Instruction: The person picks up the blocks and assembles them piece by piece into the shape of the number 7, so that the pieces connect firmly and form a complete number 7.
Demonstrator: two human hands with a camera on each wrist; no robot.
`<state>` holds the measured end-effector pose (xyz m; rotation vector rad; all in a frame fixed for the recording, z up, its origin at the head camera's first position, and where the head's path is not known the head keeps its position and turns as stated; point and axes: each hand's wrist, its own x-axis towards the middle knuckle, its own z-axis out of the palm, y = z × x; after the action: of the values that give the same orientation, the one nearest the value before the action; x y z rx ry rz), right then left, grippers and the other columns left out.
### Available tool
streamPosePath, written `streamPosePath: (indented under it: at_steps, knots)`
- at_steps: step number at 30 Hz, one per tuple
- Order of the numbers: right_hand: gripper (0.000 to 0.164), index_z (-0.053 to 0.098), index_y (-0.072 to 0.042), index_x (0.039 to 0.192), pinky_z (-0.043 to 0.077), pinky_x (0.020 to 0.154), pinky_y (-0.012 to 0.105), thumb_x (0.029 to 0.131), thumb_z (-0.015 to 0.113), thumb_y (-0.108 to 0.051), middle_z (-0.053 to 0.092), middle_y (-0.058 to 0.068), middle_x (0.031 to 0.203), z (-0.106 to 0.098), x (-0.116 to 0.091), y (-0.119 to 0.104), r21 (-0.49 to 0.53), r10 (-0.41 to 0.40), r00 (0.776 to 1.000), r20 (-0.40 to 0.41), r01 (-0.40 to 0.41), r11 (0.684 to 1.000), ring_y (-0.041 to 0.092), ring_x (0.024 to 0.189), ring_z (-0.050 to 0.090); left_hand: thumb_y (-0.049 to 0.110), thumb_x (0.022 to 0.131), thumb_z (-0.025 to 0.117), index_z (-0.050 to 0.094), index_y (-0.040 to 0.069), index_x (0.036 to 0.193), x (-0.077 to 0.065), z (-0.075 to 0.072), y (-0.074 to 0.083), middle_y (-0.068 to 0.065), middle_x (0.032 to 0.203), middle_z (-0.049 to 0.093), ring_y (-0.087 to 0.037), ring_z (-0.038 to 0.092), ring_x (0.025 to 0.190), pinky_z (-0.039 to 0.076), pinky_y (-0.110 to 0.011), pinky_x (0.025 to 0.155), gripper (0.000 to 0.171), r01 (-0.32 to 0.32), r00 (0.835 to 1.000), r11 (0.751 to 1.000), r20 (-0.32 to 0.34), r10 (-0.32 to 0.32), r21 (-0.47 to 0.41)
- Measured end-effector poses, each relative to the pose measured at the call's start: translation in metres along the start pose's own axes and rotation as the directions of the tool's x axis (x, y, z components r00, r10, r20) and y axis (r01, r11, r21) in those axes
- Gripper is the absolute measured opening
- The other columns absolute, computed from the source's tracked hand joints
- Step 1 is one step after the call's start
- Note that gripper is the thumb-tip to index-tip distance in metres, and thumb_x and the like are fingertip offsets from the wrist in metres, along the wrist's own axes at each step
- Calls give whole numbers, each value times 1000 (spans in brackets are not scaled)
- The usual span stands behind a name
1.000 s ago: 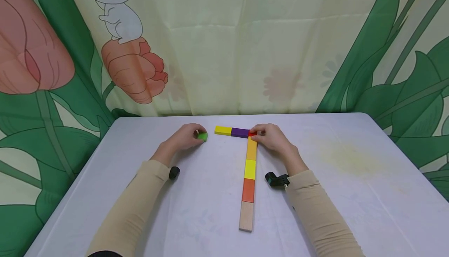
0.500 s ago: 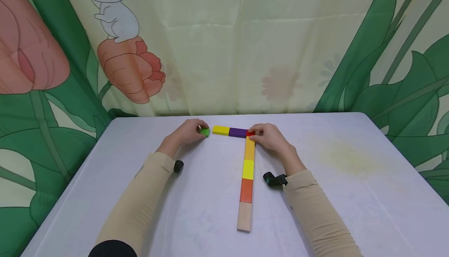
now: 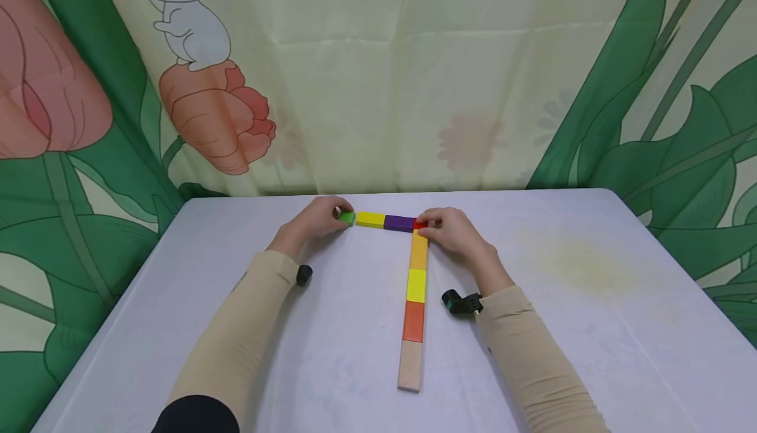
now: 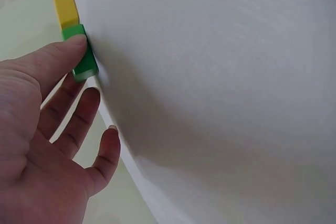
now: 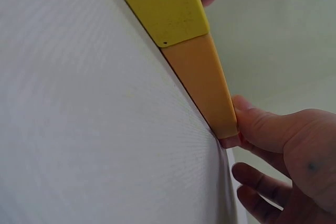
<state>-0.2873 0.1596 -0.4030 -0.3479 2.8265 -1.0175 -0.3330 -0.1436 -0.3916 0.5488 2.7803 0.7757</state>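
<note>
Between thumb and finger my left hand (image 3: pixel 319 217) pinches a green block (image 4: pixel 84 61), at the left end of a yellow block (image 3: pixel 370 220). In the left wrist view the green block's end meets the yellow one or nearly so. A purple block (image 3: pixel 399 223) continues that row rightward to a small red block (image 3: pixel 420 224). My right hand (image 3: pixel 454 229) pinches the red block at the corner, its fingers partly covering it. From there a column runs toward me: an orange-yellow block (image 3: pixel 418 250), a yellow block (image 3: pixel 416 285), an orange-red block (image 3: pixel 413 321) and a plain wooden block (image 3: pixel 410 366).
A white cloth covers the table (image 3: pixel 532 354), with a faint yellowish stain (image 3: pixel 591 265) on the right. Behind the far edge hangs a printed curtain (image 3: pixel 367 91) with tulips and a rabbit. Both wrists wear small black cameras (image 3: pixel 461 303).
My left hand has carried the green block right and slightly away from me, up to the yellow block's left end. The right hand stays at the red block. The view has shifted slightly.
</note>
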Motion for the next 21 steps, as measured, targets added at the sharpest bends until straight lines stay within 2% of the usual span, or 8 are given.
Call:
streamPosePath:
  at_steps: [10,21]
  knots:
    - [28,73,-11,124,42,107,48,96,70,-18,61,13,136,0,1,2,-4,-7,1000,1,7,1000,33,117,52,6,93,71,68,4,126,6,2,1,-10,119,65,-28,54,106,47,-39,96,33,-10,1000,1000,-7,10,1]
    - [28,73,-12,124,42,107,48,97,70,-18,61,12,136,-1,1,1,-5,0,1000,7,0,1000,33,117,52,6,93,71,68,4,126,5,0,4,-11,120,65,-29,54,108,47,-40,98,34,-14,1000,1000,-2,14,13]
